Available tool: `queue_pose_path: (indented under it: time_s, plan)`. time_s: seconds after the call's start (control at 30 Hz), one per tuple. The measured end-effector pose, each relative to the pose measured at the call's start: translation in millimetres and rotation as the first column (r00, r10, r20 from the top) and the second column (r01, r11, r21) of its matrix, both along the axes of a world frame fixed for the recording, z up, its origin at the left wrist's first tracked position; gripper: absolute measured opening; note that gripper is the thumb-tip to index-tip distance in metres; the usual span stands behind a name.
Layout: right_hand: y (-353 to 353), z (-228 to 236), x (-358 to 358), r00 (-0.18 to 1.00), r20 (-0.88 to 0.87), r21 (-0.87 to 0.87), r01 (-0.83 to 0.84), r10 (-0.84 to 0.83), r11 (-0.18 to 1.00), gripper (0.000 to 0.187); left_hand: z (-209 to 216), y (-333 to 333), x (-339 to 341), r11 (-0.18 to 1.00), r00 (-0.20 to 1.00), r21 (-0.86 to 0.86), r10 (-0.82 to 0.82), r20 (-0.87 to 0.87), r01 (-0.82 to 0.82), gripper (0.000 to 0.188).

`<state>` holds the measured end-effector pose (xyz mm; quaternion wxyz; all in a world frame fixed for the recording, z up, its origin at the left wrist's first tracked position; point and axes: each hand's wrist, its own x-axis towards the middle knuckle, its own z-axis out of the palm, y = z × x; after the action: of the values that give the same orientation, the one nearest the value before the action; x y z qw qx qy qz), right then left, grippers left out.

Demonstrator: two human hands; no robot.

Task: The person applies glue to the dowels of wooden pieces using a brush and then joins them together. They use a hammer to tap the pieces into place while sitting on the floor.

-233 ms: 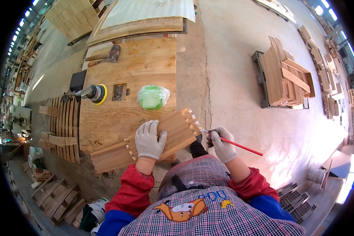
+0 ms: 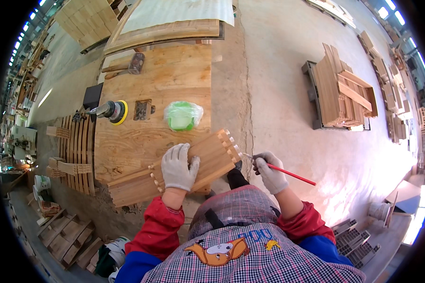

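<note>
My left hand (image 2: 178, 169), in a pale work glove, lies across the wooden boards (image 2: 210, 158), fingers stretched and thumb spread. These boards lie one on another, slanting over the workbench's near edge. Rounded tenons line the upper board's right end, with more showing beside my left hand. Just off that end, my gloved right hand (image 2: 272, 175) is closed round a thin brush (image 2: 295, 176) with a red handle. Its pale tip points at the tenons; I cannot tell whether it touches. Beyond the boards stands a green container (image 2: 182, 117) wrapped in clear plastic.
On the plywood workbench (image 2: 127, 155) are a sander (image 2: 112, 112) with a yellow-edged pad and a hammer (image 2: 136, 63). Left of it, wooden pieces lie on a slatted pallet (image 2: 75, 146). A stack of boards (image 2: 340, 94) stands on the floor at right.
My right hand has shifted slightly right, drawing the brush tip a little off the tenoned end. My left hand and the boards have hardly moved.
</note>
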<state>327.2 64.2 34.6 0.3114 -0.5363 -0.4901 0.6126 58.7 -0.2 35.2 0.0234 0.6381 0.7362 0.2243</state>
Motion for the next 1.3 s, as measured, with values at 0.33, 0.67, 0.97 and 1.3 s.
queue_pose_path:
  time_s: [0.33,0.67,0.97,1.3]
  plan:
    - [19,19,-3,0.937,0.213,0.262,-0.328,0.277,0.908,0.018,-3,-1,-1,1.000,1.000,0.001,0.001,0.001,-0.001,0.039]
    - [46,12,-17,0.973,-0.105,-0.068,-0.214,0.206,0.974,0.020,-2,-1,-1,1.000,1.000,-0.017,0.012,-0.001,-0.012,0.043]
    - [61,13,-33,0.967,-0.252,-0.106,-0.077,0.048,0.991,0.019,2,-1,1,0.999,0.999,-0.012,0.032,0.018,-0.031,0.041]
    - [91,23,-53,0.949,-0.307,-0.129,-0.111,0.067,0.985,0.015,5,-2,1,0.999,0.997,-0.028,0.028,0.065,-0.026,0.041]
